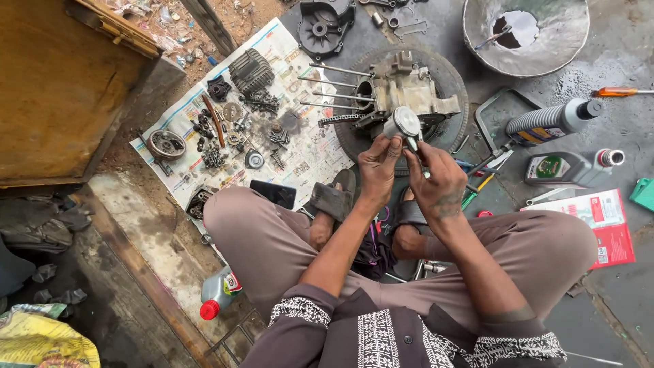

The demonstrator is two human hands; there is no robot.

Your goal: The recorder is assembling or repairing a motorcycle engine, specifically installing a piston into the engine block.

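Observation:
My left hand (pixel 379 163) grips a shiny metal piston (pixel 402 123) from below, held up in front of me. My right hand (pixel 439 178) pinches a small metal tool or pin (pixel 413 144) against the piston's lower side. Just beyond the piston, an engine crankcase (pixel 402 88) with several long studs sticking out to the left rests on a black tyre (pixel 449 82). I sit cross-legged on the ground, wearing sandals.
A newspaper (pixel 300 153) at the left carries several small engine parts, a cylinder (pixel 250 70) and a round clutch part (pixel 166 144). Oil bottles (pixel 558 168) and a red carton (pixel 606 225) lie right. A metal basin (pixel 528 34) sits at the back, a wooden box (pixel 61 88) left.

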